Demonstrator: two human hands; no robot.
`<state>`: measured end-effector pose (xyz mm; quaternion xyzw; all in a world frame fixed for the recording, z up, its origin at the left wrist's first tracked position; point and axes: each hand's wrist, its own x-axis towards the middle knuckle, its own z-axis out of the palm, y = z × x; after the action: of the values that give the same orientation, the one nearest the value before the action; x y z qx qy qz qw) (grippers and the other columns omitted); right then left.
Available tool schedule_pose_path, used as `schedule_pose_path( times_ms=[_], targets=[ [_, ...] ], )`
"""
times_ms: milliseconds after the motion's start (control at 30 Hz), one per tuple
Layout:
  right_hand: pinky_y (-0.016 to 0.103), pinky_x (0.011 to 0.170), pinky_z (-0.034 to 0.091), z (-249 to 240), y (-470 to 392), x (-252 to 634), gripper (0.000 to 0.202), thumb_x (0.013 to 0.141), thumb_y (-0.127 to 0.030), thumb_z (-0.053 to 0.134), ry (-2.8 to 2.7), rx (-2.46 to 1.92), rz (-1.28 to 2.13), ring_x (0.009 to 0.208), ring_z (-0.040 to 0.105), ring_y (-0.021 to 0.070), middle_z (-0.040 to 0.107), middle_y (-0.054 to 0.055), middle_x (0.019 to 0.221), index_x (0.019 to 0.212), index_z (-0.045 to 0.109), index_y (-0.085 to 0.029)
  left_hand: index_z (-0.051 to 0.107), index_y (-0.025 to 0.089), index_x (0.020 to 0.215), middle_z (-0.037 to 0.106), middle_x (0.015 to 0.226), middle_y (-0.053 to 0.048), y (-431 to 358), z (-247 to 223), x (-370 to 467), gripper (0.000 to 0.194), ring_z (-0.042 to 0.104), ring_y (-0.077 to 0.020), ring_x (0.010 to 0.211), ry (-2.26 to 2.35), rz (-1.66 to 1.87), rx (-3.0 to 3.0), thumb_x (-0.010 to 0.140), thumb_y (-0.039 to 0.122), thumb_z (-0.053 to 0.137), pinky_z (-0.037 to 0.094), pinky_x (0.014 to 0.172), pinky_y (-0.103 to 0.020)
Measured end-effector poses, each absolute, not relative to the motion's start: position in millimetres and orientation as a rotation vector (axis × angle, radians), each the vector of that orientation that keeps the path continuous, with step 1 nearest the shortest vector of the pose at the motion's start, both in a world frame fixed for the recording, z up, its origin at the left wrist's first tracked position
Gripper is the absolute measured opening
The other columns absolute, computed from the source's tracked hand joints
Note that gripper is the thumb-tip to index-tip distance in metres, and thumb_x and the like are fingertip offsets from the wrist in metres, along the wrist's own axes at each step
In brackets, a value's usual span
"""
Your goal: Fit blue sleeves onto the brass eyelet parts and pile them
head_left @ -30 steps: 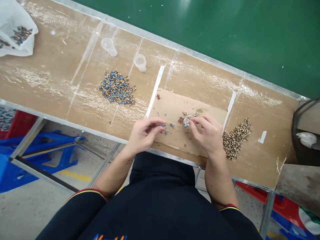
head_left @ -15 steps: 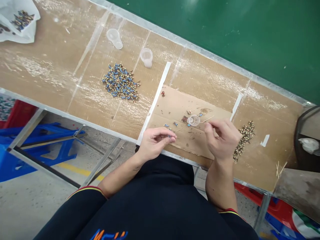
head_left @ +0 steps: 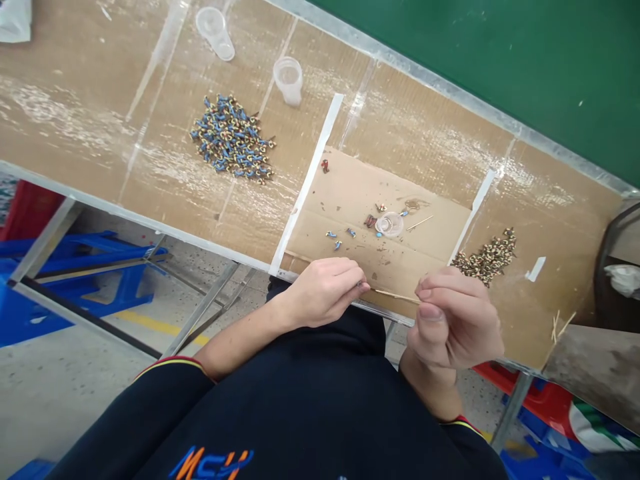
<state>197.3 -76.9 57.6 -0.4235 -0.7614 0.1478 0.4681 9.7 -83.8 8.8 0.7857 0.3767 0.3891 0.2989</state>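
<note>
My left hand (head_left: 327, 293) is closed in a pinch at the front edge of the cardboard sheet. Only a dark speck of the tiny piece between its fingertips shows. My right hand (head_left: 455, 320) pinches a thin wooden stick (head_left: 395, 295), whose tip points at the left fingertips; whether they touch I cannot tell. Beyond the hands stands a small clear cup (head_left: 390, 225) on the stained cardboard sheet (head_left: 430, 243). Around the cup lie brown-red pieces (head_left: 371, 221), a blue bit (head_left: 379, 235) and a second stick (head_left: 420, 223). Several small blue pieces (head_left: 351, 232) lie left of it.
A pile of blue and cream pieces (head_left: 233, 140) lies to the left, a brown and cream pile (head_left: 487, 257) to the right. Two clear plastic cups (head_left: 289, 80) (head_left: 215, 33) sit farther back. Loose sticks (head_left: 563, 327) rest at the right front corner. White tape strips (head_left: 307, 183) flank the cardboard.
My right hand has brought the stick from the cup toward my body and the left fingertips. My left hand has turned, its knuckles now upward. The camera view has shifted slightly.
</note>
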Motion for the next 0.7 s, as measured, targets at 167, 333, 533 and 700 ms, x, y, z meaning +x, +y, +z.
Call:
schedule_pose_path(
  times_ms=[167,333,533,700],
  targets=[
    [0.034,0.056,0.048,51.7,-75.7,193.6,0.011,0.102,-0.017,0.059,-1.839,-0.980,0.405,0.060,0.060,0.0162,0.066,0.000,0.072,0.096,0.066,-0.023,0.048,0.021,0.078,0.059,0.068,-0.001,-84.8,12.9,7.1,0.042,0.050,-0.0160,0.060,1.035,0.916,2.226,0.115,0.026,0.029,0.043,0.060,-0.029],
    [0.033,0.058,0.049,50.1,-75.8,193.0,0.012,0.102,-0.017,0.060,-1.855,-0.987,0.419,0.063,0.060,0.0157,0.068,0.000,0.072,0.093,0.066,-0.022,0.048,0.022,0.079,0.058,0.068,-0.001,-85.0,13.1,5.5,0.040,0.050,-0.0169,0.060,1.027,0.861,2.270,0.114,0.025,0.029,0.043,0.062,-0.030],
    [0.031,0.058,0.048,47.7,-74.2,192.8,0.010,0.101,-0.017,0.061,-1.859,-0.945,0.439,0.063,0.059,0.0146,0.067,0.001,0.074,0.094,0.067,-0.020,0.048,0.022,0.080,0.060,0.068,-0.001,-84.9,13.3,6.0,0.038,0.051,-0.0172,0.060,1.007,0.916,2.277,0.113,0.023,0.030,0.043,0.062,-0.030],
    [0.030,0.060,0.049,46.6,-73.1,192.2,0.009,0.100,-0.015,0.062,-1.867,-0.936,0.452,0.063,0.059,0.0140,0.067,0.000,0.075,0.094,0.066,-0.020,0.049,0.022,0.080,0.060,0.069,-0.001,-85.0,11.3,6.8,0.038,0.051,-0.0174,0.061,1.007,0.907,2.272,0.113,0.023,0.031,0.043,0.062,-0.031]
  ],
)
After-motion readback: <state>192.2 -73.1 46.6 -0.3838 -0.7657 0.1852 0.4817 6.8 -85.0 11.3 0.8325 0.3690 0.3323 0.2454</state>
